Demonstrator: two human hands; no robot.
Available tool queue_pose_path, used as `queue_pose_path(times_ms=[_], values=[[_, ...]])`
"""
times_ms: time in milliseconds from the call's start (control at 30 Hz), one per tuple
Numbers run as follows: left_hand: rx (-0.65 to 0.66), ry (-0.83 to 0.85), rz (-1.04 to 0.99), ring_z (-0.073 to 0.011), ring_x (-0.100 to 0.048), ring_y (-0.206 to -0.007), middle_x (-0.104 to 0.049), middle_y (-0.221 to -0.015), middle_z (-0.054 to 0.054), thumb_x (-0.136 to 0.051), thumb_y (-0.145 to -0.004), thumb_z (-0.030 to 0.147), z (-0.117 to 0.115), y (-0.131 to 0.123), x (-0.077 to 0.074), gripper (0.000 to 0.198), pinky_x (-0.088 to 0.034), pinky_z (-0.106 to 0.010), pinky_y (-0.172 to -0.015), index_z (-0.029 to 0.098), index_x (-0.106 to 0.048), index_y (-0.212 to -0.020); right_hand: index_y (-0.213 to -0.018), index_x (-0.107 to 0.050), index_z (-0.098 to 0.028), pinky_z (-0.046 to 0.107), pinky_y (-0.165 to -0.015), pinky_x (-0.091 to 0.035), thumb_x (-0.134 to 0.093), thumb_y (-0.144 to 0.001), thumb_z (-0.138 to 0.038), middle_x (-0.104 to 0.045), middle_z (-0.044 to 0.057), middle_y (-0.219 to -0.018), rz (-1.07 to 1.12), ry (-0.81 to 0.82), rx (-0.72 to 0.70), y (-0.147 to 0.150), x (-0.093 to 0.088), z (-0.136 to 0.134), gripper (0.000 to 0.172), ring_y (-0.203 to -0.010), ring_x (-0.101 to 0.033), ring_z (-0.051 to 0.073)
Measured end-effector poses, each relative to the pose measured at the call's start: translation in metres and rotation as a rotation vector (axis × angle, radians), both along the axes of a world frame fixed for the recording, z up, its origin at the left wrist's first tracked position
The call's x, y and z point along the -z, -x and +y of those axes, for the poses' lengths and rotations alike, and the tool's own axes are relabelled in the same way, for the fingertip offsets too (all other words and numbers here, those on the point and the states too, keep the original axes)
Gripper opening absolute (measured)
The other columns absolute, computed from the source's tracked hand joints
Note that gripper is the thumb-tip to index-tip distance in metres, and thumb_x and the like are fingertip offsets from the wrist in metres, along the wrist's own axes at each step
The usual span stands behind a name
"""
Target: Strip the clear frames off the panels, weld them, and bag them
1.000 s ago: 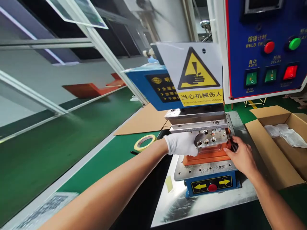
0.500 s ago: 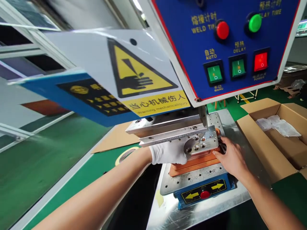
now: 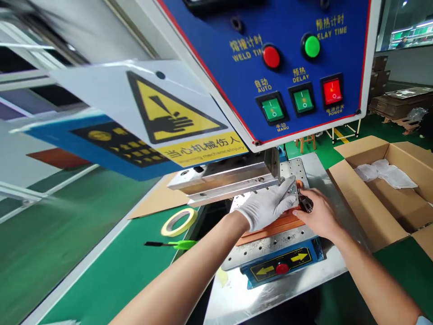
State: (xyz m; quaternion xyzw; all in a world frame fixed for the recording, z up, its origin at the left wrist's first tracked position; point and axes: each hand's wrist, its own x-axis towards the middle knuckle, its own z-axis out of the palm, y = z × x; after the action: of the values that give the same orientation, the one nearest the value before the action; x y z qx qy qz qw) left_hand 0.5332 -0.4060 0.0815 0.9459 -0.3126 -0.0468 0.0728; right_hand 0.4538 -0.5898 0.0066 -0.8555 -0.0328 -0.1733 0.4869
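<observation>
My left hand (image 3: 265,205), in a white glove, lies across a shiny metal plate (image 3: 295,197) and covers most of it. Its fingers reach over the plate's far side, with the thumb toward the near side. Bare and closed at the plate's right end, my right hand (image 3: 318,214) has thumb and fingers around a small dark fitting (image 3: 306,205), partly hidden. Beneath the plate is an orange block (image 3: 286,222), set on a drilled metal base plate (image 3: 243,256). Just behind my left hand hangs the machine's metal press head (image 3: 230,180).
A blue control panel (image 3: 304,63) and a warning sign (image 3: 179,117) overhang the work. On the green surface at left lie a tape roll (image 3: 165,228) and a green-handled tool (image 3: 184,244). An open cardboard box (image 3: 365,212) stands at right. A red button (image 3: 282,268) faces me.
My left hand has moved right, from beside the metal plate to over it. My right hand stays at the plate's right end. The view has shifted, bringing the tape roll and green-handled tool into fuller sight.
</observation>
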Motion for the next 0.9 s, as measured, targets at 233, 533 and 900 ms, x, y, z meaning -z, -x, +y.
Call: queue_pose_path(times_ms=[233, 533, 900], values=[[0.030, -0.061, 0.027, -0.0398, -0.064, -0.125, -0.062, -0.142, -0.016, -0.037, -0.107, 0.064, -0.001, 0.000, 0.003, 0.068, -0.047, -0.050, -0.105, 0.029, -0.037, -0.165, -0.121, -0.071, -0.023, 0.042, -0.101, -0.059, -0.084, -0.079, -0.019, -0.071, 0.006, -0.122, -0.079, -0.004, -0.006, -0.008, 0.007, -0.001, 0.044, -0.111, -0.072, 0.026], [0.029, 0.010, -0.172, -0.0446, -0.058, -0.136, -0.060, -0.150, -0.021, -0.035, -0.107, 0.067, 0.000, 0.021, 0.001, 0.075, -0.043, -0.057, -0.111, 0.020, -0.041, -0.165, -0.143, -0.063, -0.021, 0.058, -0.125, -0.044, -0.061, -0.099, -0.022, -0.061, 0.014, -0.153, -0.340, 0.230, 0.005, 0.019, -0.008, 0.006, 0.044, -0.150, -0.051, 0.033], [-0.415, 0.603, -0.266, -0.0281, -0.066, -0.128, -0.071, -0.140, -0.015, -0.025, -0.113, 0.036, 0.128, 0.074, 0.054, 0.052, -0.052, -0.043, -0.112, 0.018, -0.064, -0.142, -0.118, -0.074, -0.021, 0.053, -0.111, -0.052, -0.051, -0.111, -0.036, -0.077, 0.013, -0.124, -0.440, 0.563, -0.332, -0.023, -0.038, 0.111, 0.028, -0.122, -0.068, 0.033]])
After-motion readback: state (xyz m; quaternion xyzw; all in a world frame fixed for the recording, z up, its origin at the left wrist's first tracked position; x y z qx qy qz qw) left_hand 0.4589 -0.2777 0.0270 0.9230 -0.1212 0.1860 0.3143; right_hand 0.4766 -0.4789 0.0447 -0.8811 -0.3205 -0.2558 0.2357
